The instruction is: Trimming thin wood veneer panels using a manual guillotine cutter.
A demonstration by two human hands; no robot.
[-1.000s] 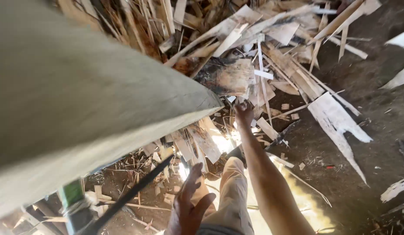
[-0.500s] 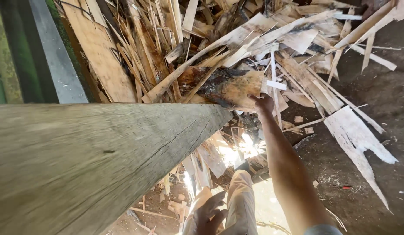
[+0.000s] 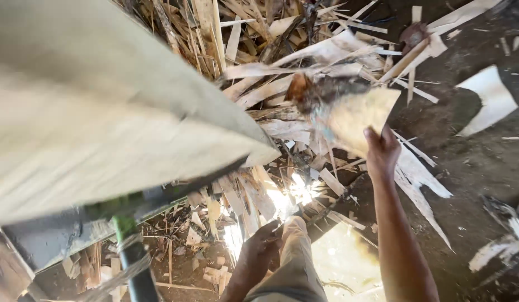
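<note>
Your right hand (image 3: 382,150) is clamped on the lower edge of a wood slab (image 3: 349,109), holding it up above the scrap pile (image 3: 259,67). The slab is pale on its broad face, dark and rough along its top, and blurred, so you cannot read its surface closely. Your left hand (image 3: 262,249) rests low beside your knee (image 3: 296,235), fingers loosely curled; whether it grips anything cannot be told from here.

A big pale beam (image 3: 102,123) fills the upper left and hides much of the pile behind it. Under it, a dark metal frame (image 3: 63,229) and a green-and-black pole (image 3: 133,254) run off the bottom edge. Thin strips and splinters lie heaped around the slab and spill onto the dark dirt floor (image 3: 477,162). A white curved sheet (image 3: 491,98) lies apart on the right. No bin or box shows.
</note>
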